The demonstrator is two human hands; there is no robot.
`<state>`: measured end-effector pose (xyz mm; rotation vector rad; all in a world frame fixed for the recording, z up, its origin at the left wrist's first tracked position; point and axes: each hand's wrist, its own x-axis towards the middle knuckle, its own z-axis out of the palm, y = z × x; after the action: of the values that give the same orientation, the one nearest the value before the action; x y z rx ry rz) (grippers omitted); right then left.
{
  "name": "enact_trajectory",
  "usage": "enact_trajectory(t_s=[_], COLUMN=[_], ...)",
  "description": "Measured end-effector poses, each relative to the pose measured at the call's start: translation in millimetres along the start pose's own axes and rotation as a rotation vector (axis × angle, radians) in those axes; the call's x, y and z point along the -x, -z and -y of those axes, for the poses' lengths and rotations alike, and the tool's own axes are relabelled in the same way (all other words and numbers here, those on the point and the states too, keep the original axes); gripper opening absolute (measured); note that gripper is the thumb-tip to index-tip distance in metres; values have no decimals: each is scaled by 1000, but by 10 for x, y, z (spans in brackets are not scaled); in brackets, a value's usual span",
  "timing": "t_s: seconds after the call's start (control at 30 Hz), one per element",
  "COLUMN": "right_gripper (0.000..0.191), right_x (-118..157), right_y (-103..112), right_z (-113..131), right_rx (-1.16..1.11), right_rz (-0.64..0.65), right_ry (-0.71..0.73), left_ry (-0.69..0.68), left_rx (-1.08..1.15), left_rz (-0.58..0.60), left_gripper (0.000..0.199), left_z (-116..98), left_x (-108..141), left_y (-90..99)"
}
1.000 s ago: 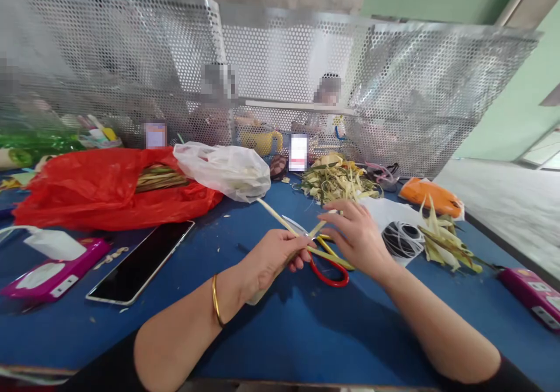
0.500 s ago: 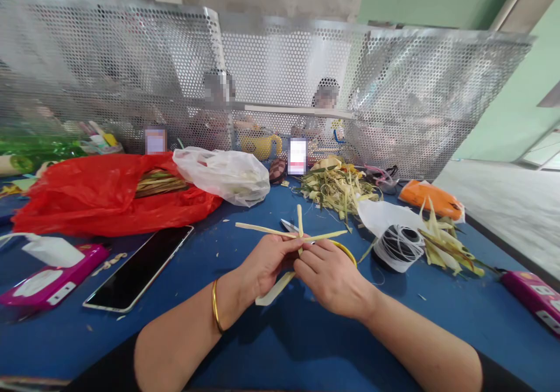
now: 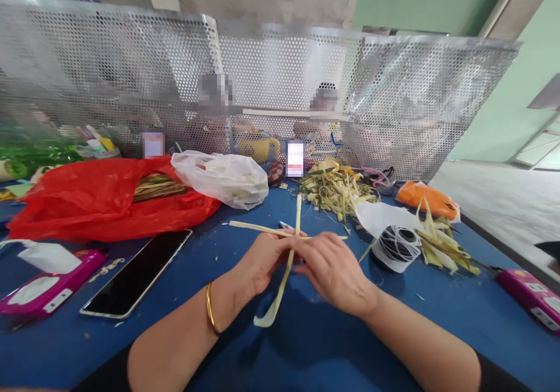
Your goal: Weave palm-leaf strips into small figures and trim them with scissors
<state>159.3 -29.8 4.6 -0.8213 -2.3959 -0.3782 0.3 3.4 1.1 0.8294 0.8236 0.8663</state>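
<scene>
Pale yellow husk strips (image 3: 252,227) cross each other at the middle of the table. My left hand (image 3: 261,263) is closed in a pinch on them just below the crossing. From the other side, my right hand (image 3: 336,275) bends over the crossing, its thumb and fingers closed on the strips. One strip points away from me, one reaches out to each side, and a long curled tail (image 3: 275,307) hangs toward me between the hands. The fingers partly hide the crossing. Behind them a scissor blade (image 3: 286,226) shows; the rest of the scissors is covered.
On the left lie a red plastic bag (image 3: 79,193), a white bag (image 3: 221,179), a phone (image 3: 137,275) and a magenta power strip (image 3: 56,287). On the right are a husk pile (image 3: 335,191), a thread spool (image 3: 396,249) and an orange packet (image 3: 426,199). A perforated metal screen (image 3: 280,59) stands behind.
My right hand has lifted and shifted slightly right, its fingers now stretched across the crossing. The strip tail toward me hangs longer and more in the open. The scissors' yellow handle is now hidden.
</scene>
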Motion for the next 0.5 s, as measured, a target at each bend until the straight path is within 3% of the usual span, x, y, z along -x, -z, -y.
enact_trajectory(t_s=[0.07, 0.17, 0.27, 0.5], right_gripper=[25, 21, 27, 31], right_x=[3, 33, 60, 45], right_y=[21, -19, -77, -18], right_z=[-90, -189, -197, 0], right_rx=[105, 194, 163, 89], right_rz=[-36, 121, 275, 173], right_ry=[-193, -334, -326, -269], left_ry=[-7, -4, -27, -106], left_rx=[-32, -104, -210, -265], left_rz=[-56, -90, -111, -179], left_gripper=[21, 24, 28, 33], left_z=[-35, -34, -7, 10], left_x=[12, 14, -13, -41], left_y=[-1, -8, -6, -17])
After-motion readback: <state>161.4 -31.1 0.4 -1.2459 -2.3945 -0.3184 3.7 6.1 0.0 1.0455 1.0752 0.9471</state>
